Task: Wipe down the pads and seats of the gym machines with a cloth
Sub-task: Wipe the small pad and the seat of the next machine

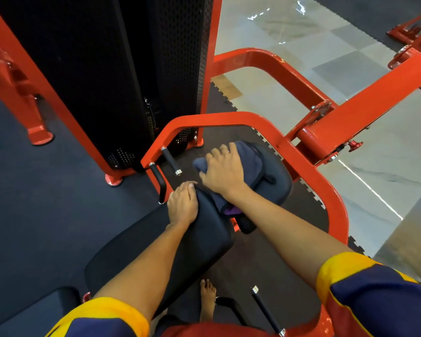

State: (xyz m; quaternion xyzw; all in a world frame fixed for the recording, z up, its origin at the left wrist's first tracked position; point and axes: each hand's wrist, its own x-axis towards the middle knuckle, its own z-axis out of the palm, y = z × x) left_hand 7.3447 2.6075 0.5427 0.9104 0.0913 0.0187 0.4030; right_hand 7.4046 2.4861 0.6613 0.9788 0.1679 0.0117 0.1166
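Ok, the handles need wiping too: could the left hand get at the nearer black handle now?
Probably yes: the left hand rests on the pad, and the handle stands just beside its fingers, nothing between.

Light was bright and even, with white glare streaks on the tiles (pixel 350 76) far beyond and right of the right hand (pixel 223 171) holding the cloth (pixel 250 159), a murky dark shroud (pixel 102 69) to its left, slightly soft detail, and wide-angle bending toward the edges.
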